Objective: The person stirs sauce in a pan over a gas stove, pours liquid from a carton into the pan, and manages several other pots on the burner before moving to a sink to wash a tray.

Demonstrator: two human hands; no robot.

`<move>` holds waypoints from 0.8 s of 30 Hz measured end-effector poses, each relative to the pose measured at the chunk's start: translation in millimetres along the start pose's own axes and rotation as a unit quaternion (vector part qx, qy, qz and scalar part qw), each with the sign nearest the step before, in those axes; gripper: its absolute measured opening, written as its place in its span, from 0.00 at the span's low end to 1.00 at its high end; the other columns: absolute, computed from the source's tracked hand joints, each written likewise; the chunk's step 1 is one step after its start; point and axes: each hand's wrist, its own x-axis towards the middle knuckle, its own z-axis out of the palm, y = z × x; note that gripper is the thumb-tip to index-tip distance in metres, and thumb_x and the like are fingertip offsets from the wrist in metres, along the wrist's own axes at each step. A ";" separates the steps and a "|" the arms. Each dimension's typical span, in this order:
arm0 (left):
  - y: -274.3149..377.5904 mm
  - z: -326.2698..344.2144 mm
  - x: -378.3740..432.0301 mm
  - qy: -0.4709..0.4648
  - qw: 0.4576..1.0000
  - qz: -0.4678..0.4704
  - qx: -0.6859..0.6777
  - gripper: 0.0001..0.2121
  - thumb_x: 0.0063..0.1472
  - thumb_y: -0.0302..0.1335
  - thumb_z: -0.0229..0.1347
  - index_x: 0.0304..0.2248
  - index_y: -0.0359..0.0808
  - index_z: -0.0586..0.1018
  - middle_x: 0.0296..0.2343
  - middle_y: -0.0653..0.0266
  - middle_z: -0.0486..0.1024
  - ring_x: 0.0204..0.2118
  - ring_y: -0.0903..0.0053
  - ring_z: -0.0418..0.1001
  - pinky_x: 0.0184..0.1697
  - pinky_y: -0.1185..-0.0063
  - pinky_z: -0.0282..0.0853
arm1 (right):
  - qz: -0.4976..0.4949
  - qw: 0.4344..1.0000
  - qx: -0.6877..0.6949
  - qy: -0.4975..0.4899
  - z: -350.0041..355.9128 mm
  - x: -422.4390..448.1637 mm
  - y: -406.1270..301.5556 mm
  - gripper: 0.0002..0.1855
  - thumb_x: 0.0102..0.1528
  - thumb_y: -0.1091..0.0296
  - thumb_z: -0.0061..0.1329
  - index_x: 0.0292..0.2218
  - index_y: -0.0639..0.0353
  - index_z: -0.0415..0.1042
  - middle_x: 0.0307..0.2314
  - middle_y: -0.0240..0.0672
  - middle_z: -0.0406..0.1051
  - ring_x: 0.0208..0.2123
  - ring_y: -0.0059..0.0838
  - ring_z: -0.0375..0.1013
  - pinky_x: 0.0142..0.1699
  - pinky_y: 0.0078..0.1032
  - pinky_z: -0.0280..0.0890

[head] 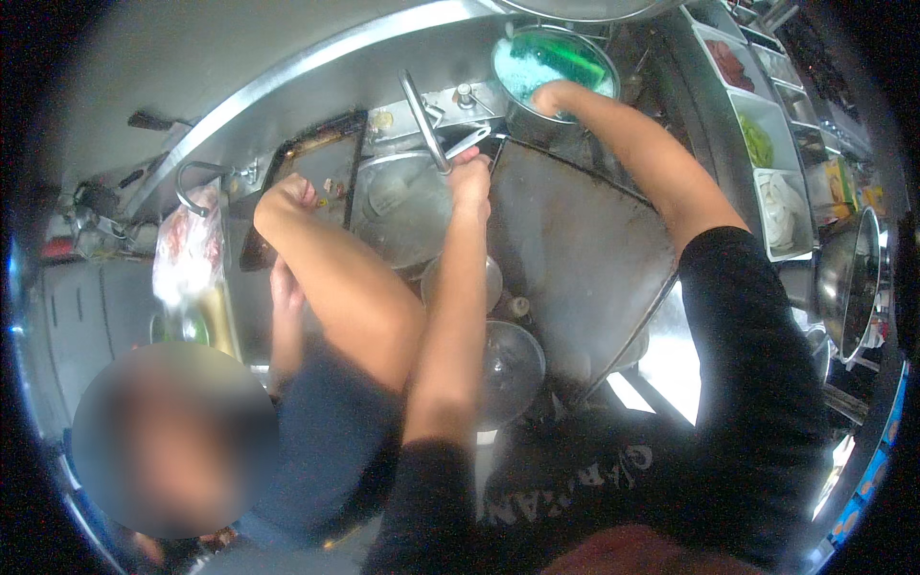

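My left hand is beside the spout of a metal faucet, its fingers curled at a light metal handle with a hole in its end. A round metal pan lies just left of this hand, under the faucet; whether the handle belongs to it is unclear. My right hand reaches over the rim of a steel pot of foamy, green-tinted soapy water. The suds hide its fingers. A green object shows in the pot.
At my left a co-worker reaches with one hand towards a dark baking tray. A large sheet tray leans below the pot. Round bowls are beneath my left forearm. White food containers line the right. A plastic bag stands far left.
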 end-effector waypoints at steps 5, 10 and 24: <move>13.0 -63.9 1.6 0.013 0.998 -0.024 -0.050 0.16 0.55 0.21 0.60 0.44 0.37 0.76 0.35 0.64 0.75 0.36 0.77 0.71 0.39 0.74 0.66 | -0.050 0.996 -0.001 -0.080 -77.1 -20.7 -89.0 0.20 0.51 0.64 0.47 0.44 0.60 0.79 0.43 0.51 0.76 0.44 0.52 0.76 0.47 0.45 0.68; 18.0 -57.0 -4.9 0.014 0.999 -0.031 -0.009 0.15 0.58 0.24 0.60 0.46 0.39 0.77 0.36 0.65 0.76 0.37 0.76 0.72 0.39 0.72 0.67 | -0.044 0.997 0.036 0.049 -94.8 -35.8 -71.6 0.15 0.51 0.70 0.48 0.40 0.63 0.78 0.37 0.55 0.77 0.40 0.55 0.76 0.43 0.47 0.69; -14.8 -55.4 29.6 -0.002 0.999 0.021 0.024 0.18 0.56 0.23 0.62 0.46 0.33 0.77 0.35 0.63 0.77 0.33 0.78 0.73 0.35 0.73 0.68 | -0.129 0.904 -0.019 0.407 -81.5 -78.9 -105.7 0.12 0.53 0.68 0.51 0.39 0.61 0.72 0.29 0.53 0.77 0.35 0.54 0.78 0.39 0.45 0.71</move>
